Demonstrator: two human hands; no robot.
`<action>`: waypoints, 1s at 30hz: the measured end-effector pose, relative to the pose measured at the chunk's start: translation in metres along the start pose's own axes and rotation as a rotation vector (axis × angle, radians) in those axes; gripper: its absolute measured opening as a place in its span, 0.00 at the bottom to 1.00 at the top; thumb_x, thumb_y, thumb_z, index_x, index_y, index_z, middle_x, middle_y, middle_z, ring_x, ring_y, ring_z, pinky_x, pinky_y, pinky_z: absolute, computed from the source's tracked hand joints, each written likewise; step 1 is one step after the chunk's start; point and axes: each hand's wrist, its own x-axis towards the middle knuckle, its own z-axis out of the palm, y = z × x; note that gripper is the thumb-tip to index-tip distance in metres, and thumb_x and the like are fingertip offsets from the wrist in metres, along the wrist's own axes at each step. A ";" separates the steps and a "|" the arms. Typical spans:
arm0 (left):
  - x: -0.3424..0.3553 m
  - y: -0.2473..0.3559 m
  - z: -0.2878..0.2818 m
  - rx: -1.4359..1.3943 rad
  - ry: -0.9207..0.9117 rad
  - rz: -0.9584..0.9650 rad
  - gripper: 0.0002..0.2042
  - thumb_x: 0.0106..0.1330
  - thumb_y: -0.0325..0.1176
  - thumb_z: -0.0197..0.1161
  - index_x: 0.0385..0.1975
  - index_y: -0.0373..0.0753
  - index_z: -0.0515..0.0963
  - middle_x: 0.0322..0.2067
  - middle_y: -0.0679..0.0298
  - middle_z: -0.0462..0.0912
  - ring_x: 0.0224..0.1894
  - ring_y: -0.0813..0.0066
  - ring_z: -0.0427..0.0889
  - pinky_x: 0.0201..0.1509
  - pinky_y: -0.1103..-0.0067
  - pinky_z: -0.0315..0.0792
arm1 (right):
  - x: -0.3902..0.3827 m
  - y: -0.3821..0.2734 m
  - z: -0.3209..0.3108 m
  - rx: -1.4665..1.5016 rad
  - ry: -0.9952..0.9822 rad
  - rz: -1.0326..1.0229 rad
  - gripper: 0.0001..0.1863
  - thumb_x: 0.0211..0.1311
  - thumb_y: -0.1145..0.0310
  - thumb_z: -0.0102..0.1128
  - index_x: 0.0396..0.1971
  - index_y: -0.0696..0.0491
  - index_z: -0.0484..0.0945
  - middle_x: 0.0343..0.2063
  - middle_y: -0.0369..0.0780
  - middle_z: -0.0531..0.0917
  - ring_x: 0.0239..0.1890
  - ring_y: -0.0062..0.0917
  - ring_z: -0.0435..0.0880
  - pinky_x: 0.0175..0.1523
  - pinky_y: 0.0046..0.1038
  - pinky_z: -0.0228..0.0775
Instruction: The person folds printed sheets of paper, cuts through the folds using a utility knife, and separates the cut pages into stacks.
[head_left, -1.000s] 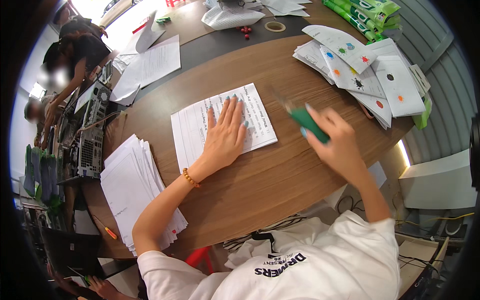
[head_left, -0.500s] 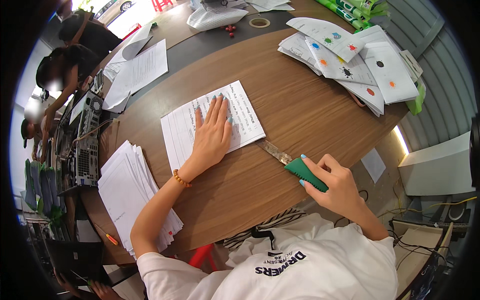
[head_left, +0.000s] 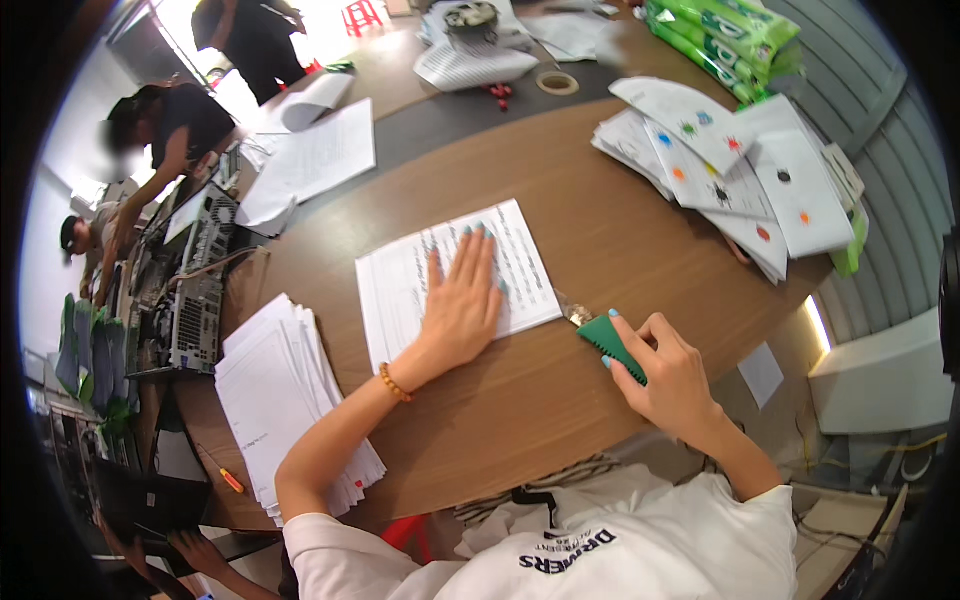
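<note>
A printed white paper sheet [head_left: 392, 290], seemingly folded or stacked, lies on the brown wooden table [head_left: 480, 410]. My left hand [head_left: 460, 310] presses flat on it, fingers stretched out toward the far edge. In my right hand [head_left: 668, 378] is a knife [head_left: 612, 346], gripped by its green handle. Only a short part of its metal blade shows at the paper's right edge. The rest of the blade is hidden, apparently under or between the paper layers.
A pile of papers [head_left: 275, 390] lies left of my forearm, beside a small orange-handled tool [head_left: 231, 481]. Sheets with coloured splats [head_left: 800, 210] are heaped at the far right. A tape roll [head_left: 557, 83] and an opened computer case [head_left: 205, 290] are farther off. Other people stand at the left.
The knife blade has slid in at the paper's right edge, so less of it shows. My left hand stays flat on the paper. The whole view has shifted.
</note>
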 end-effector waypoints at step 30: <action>0.004 -0.006 0.012 -0.561 0.224 -0.101 0.26 0.66 0.33 0.36 0.62 0.27 0.48 0.65 0.45 0.47 0.68 0.51 0.45 0.67 0.55 0.38 | 0.140 0.012 0.067 1.102 -0.309 0.404 0.06 0.51 0.75 0.58 0.26 0.62 0.79 0.22 0.35 0.79 0.24 0.15 0.74 0.28 0.20 0.64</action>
